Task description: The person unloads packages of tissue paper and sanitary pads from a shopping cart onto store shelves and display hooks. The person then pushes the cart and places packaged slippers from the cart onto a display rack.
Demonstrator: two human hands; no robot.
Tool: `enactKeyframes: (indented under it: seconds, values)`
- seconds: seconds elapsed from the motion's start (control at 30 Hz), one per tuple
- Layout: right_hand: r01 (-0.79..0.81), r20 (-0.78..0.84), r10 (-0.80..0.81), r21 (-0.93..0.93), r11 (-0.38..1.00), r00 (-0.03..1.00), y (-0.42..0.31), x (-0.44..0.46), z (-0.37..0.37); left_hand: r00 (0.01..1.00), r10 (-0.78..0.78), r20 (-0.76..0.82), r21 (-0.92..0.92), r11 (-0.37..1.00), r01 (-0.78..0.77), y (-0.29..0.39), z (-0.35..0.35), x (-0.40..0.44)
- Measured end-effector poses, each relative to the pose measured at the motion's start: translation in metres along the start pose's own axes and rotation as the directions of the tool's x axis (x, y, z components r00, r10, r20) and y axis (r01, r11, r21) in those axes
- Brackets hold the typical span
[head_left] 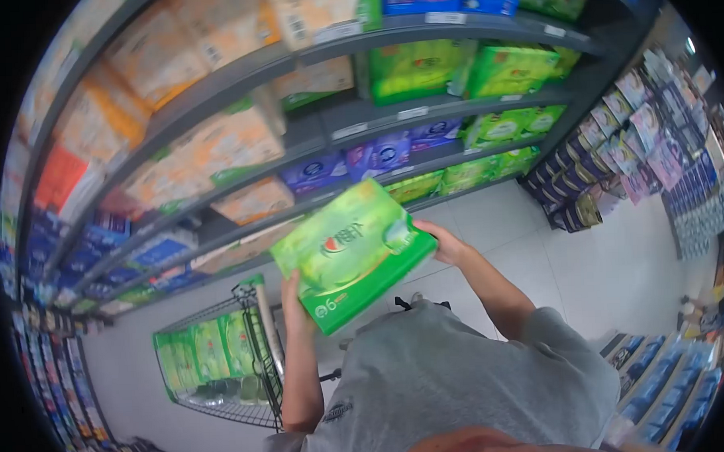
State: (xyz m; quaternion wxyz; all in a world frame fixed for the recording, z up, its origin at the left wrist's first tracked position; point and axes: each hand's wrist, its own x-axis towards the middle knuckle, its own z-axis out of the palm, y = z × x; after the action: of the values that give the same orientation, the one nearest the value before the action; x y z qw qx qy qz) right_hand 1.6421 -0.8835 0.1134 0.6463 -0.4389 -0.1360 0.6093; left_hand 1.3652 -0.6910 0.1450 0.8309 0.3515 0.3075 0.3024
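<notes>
Presently | left fingers and right fingers pinching boxy green pack from opposite sides | wire-mesh cart nearby

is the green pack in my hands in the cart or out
Out: the left hand and right hand hold the green pack clear of the cart.

Light gleams on floor tiles, fisheye distortion bows grey shelves, and slight blur softens a green tissue pack.
</notes>
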Motion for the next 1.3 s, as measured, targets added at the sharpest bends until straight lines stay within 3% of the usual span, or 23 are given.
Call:
enactKeyframes:
  seconds: [0.13, 0.23, 0.3, 0.37, 0.43, 0.5, 0.57, 0.67, 0.77, 0.8, 0.83, 0.87, 0.9, 0.93, 0.97, 1.0, 1.03, 1.1, 1.17, 1.3]
  values:
    - [0.075, -0.099, -0.059, 0.161, 0.984, 0.993, -0.011, -0.073, -0.103, 0.979, -0.105, 0.176, 0.202, 0.977, 0.069, -0.046, 0.108, 0.045]
    - [0.146, -0.096, -0.13, 0.185, 0.972, 0.987, -0.043, -0.106, -0.147, 0.962, -0.104, 0.254, 0.263, 0.964, 0.034, -0.075, 0.167, 0.086]
    - [0.222, -0.14, -0.199, 0.167, 0.961, 0.97, -0.066, -0.125, -0.162, 0.946, -0.182, 0.267, 0.226, 0.967, 0.122, -0.078, 0.208, 0.096]
    - [0.263, -0.182, -0.236, 0.14, 0.955, 0.954, -0.087, -0.138, -0.179, 0.895, -0.111, 0.431, 0.219, 0.976, 0.016, -0.072, 0.258, 0.096]
    - [0.32, -0.211, -0.293, 0.104, 0.942, 0.933, -0.109, -0.141, -0.195, 0.872, -0.109, 0.477, 0.249, 0.968, -0.015, -0.081, 0.285, 0.114]
    - [0.454, -0.334, -0.408, 0.069, 0.888, 0.849, -0.116, -0.149, -0.203, 0.785, -0.025, 0.619, 0.255, 0.952, -0.17, -0.097, 0.312, 0.126]
    - [0.486, -0.391, -0.434, 0.04, 0.873, 0.812, -0.123, -0.157, -0.219, 0.759, -0.074, 0.647, 0.263, 0.956, -0.132, -0.116, 0.341, 0.134]
    - [0.543, -0.507, -0.384, 0.212, 0.812, 0.772, -0.132, -0.176, -0.234, 0.75, -0.2, 0.63, 0.304, 0.953, -0.002, -0.147, 0.376, 0.15]
    - [0.619, -0.603, -0.398, 0.21, 0.757, 0.692, -0.146, -0.194, -0.258, 0.807, -0.219, 0.548, 0.369, 0.93, 0.001, -0.19, 0.412, 0.161]
    - [0.623, -0.61, -0.408, 0.185, 0.76, 0.679, -0.158, -0.204, -0.266, 0.797, -0.22, 0.562, 0.366, 0.931, -0.001, -0.209, 0.419, 0.171]
    - [0.634, -0.617, -0.418, 0.175, 0.753, 0.667, -0.17, -0.213, -0.275, 0.796, -0.336, 0.503, 0.395, 0.909, 0.134, -0.226, 0.427, 0.181]
    - [0.634, -0.654, -0.465, 0.029, 0.772, 0.596, -0.183, -0.221, -0.285, 0.778, -0.45, 0.439, 0.417, 0.869, 0.267, -0.242, 0.437, 0.191]
    - [0.61, -0.682, -0.514, -0.123, 0.782, 0.521, -0.198, -0.232, -0.295, 0.767, -0.453, 0.455, 0.412, 0.871, 0.27, -0.254, 0.456, 0.193]
    - [0.613, -0.687, -0.522, -0.14, 0.778, 0.505, -0.216, -0.242, -0.3, 0.703, -0.536, 0.467, 0.407, 0.837, 0.366, -0.265, 0.478, 0.193]
    - [0.562, -0.679, -0.608, -0.335, 0.756, 0.413, -0.237, -0.252, -0.304, 0.63, -0.611, 0.479, 0.406, 0.791, 0.458, -0.272, 0.499, 0.194]
    - [0.482, -0.646, -0.691, -0.515, 0.709, 0.326, -0.26, -0.263, -0.309, 0.609, -0.642, 0.466, 0.439, 0.765, 0.471, -0.273, 0.524, 0.196]
    - [0.478, -0.647, -0.697, -0.527, 0.702, 0.31, -0.282, -0.275, -0.315, 0.596, -0.644, 0.48, 0.439, 0.764, 0.472, -0.279, 0.546, 0.205]
    - [0.393, -0.553, -0.791, -0.688, 0.611, 0.262, -0.33, -0.298, -0.33, 0.519, -0.555, 0.65, 0.486, 0.829, 0.278, -0.292, 0.593, 0.225]
    - [0.372, -0.48, -0.852, -0.767, 0.523, 0.21, -0.377, -0.316, -0.34, 0.477, -0.54, 0.694, 0.568, 0.817, 0.099, -0.276, 0.652, 0.233]
    - [0.353, -0.347, -0.921, -0.851, 0.388, 0.175, -0.462, -0.355, -0.36, 0.35, -0.219, 0.911, 0.338, 0.882, -0.328, -0.241, 0.754, 0.242]
